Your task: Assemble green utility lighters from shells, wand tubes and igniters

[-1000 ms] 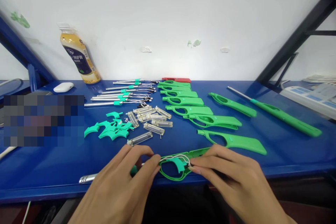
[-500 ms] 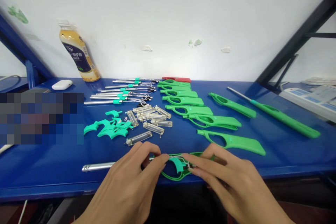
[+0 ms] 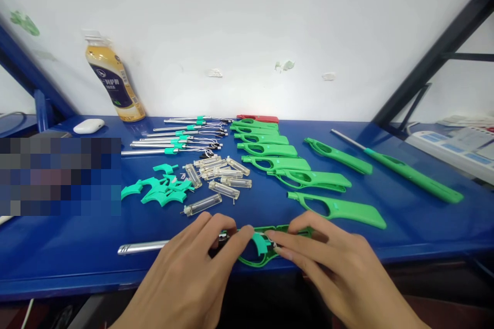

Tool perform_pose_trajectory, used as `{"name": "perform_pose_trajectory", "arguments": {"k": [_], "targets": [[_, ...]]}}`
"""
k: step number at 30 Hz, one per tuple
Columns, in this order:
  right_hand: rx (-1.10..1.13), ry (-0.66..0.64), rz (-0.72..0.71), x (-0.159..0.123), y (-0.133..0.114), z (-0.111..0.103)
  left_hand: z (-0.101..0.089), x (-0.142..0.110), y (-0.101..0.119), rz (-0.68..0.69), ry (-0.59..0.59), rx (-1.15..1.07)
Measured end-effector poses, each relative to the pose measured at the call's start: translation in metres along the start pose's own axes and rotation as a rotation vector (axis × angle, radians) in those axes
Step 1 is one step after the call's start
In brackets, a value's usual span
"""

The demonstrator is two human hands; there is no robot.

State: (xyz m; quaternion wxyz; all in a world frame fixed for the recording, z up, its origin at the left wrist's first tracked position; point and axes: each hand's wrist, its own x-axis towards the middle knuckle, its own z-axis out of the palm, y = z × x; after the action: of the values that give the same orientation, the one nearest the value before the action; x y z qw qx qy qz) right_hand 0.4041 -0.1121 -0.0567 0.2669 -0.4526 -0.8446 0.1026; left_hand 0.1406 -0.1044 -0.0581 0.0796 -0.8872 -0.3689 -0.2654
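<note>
Near the front edge of the blue table lies an opened green lighter casing (image 3: 252, 263), with a metal tube (image 3: 142, 247) pointing left out of it. My left hand (image 3: 193, 262) is closed on its front end, where the tube enters, thumb pressing beside the teal trigger (image 3: 260, 244). My right hand (image 3: 332, 257) grips the casing's handle part, its index finger and thumb pinching at thin white wires (image 3: 275, 242) just right of the trigger. The fingers hide much of the casing's inside.
Clear fuel tanks (image 3: 203, 204), loose teal triggers (image 3: 164, 198) and metal tubes with wires (image 3: 150, 152) lie beyond my hands. Green casings (image 3: 339, 211) stretch back in a row to a red casing (image 3: 258, 119). An assembled long lighter (image 3: 417, 175) lies right; a bottle (image 3: 116, 82) stands back left.
My left thumb has shifted slightly right over the casing, toward the trigger. My right fingertips have pressed closer in on the white wires, which now show less. The view has shifted slightly.
</note>
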Motion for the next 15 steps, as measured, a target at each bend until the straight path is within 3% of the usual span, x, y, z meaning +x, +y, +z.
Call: {"name": "perform_pose_trajectory", "arguments": {"k": [8, 15], "targets": [[0.006, -0.03, 0.016, 0.0016, 0.0013, 0.0005, 0.0035, -0.0021, -0.0002, 0.071, -0.085, -0.002], [0.046, 0.031, 0.009, 0.0035, 0.0, -0.0028, -0.0009, -0.0009, 0.0087, 0.006, -0.041, -0.065]]}}
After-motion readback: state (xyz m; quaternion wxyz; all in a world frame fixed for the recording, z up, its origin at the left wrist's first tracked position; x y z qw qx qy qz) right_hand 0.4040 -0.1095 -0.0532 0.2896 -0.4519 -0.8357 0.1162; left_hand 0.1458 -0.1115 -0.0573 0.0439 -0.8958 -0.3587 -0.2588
